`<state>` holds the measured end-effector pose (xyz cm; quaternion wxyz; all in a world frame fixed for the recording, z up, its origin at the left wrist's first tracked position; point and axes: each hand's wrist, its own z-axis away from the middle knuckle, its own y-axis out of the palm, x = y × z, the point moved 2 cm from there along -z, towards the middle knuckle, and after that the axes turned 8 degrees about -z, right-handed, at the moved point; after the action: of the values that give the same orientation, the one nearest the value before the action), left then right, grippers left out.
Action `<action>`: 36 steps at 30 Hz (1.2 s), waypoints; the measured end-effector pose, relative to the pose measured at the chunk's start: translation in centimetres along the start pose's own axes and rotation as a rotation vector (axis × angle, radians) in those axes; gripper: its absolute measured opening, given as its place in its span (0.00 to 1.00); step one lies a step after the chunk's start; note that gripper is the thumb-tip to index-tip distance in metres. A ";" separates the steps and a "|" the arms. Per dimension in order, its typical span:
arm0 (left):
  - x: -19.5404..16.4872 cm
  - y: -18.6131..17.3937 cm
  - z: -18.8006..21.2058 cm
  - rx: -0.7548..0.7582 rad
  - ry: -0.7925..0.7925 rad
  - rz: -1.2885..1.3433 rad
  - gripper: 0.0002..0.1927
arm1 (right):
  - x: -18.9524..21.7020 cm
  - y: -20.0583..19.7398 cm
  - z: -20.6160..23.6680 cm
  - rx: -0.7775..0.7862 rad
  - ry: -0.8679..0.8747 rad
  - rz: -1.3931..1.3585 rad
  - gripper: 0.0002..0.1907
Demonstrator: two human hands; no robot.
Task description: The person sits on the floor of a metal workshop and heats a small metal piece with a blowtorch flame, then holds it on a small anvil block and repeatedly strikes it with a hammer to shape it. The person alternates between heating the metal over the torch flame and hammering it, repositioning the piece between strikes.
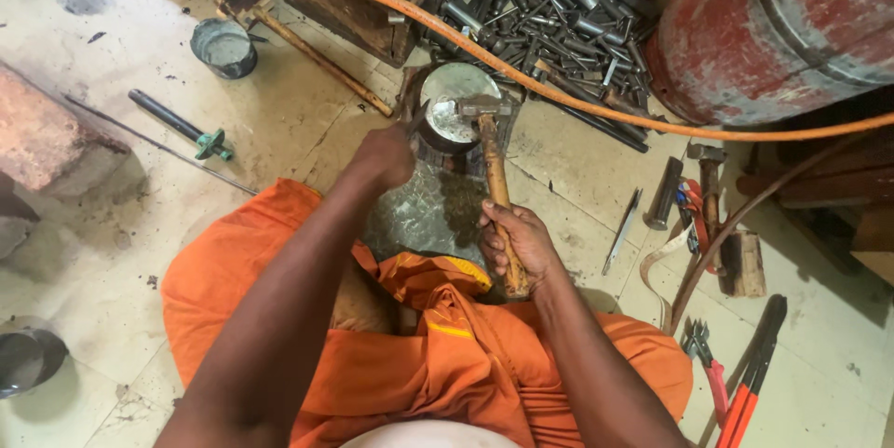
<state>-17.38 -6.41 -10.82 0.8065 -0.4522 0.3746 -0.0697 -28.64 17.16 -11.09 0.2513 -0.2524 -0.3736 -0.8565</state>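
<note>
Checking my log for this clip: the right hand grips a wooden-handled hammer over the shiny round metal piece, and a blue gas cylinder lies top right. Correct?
Not quite: the head view shows the gas cylinder is red, not blue. The right hand does grip the wooden-handled hammer over the shiny round metal piece.

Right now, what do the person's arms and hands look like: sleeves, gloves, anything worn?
Both arms are bare to the frame edge, with no sleeves. The left hand and right hand have no gloves; no rings, watch or bands are visible. The only clothing is an orange cloth wrap over the lap.
</note>
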 end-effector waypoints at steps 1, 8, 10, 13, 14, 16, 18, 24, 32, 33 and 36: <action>0.4 0.1 0.4 0.082 -0.022 -0.015 0.20 | 0.0 -0.1 -0.1 -0.018 -0.002 0.021 0.15; 2.3 0.7 1.2 0.232 0.115 -0.210 0.16 | 0.1 -0.8 -0.7 0.050 0.022 -0.028 0.16; 2.0 0.8 0.9 0.267 0.134 -0.226 0.15 | 0.1 -0.9 -0.7 0.049 0.029 -0.042 0.16; 1.4 0.8 0.5 0.359 0.056 -0.166 0.14 | 0.0 -0.9 -0.7 0.022 0.018 -0.035 0.15; 1.2 0.8 0.3 0.361 0.040 -0.162 0.14 | 0.0 -0.9 -0.6 0.011 0.013 -0.027 0.15; 0.9 0.8 -0.1 0.357 0.044 -0.174 0.15 | 0.0 -0.9 -0.6 0.009 0.007 -0.026 0.14; 0.6 0.7 -0.4 0.346 0.076 -0.207 0.14 | 0.0 -0.9 -0.6 0.016 0.011 -0.034 0.14; -0.1 0.4 -0.4 0.459 -0.028 -0.191 0.15 | 0.1 -0.6 -0.4 0.010 0.016 -0.049 0.13; -0.1 0.9 -0.5 0.196 0.073 -0.250 0.15 | 0.5 0.9 0.4 -0.088 0.064 -0.048 0.20; 0.0 1.1 -0.5 0.120 0.170 -0.335 0.14 | 0.6 1.3 0.5 -0.069 0.032 -0.020 0.18; 0.3 1.9 -0.2 0.041 0.276 -0.225 0.17 | 0.8 2.2 0.8 -0.075 -0.137 0.156 0.15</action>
<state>-17.73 -5.54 -12.54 0.7437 -0.4608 0.4271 -0.2284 -27.67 16.25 -8.97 0.2814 -0.3481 -0.3370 -0.8283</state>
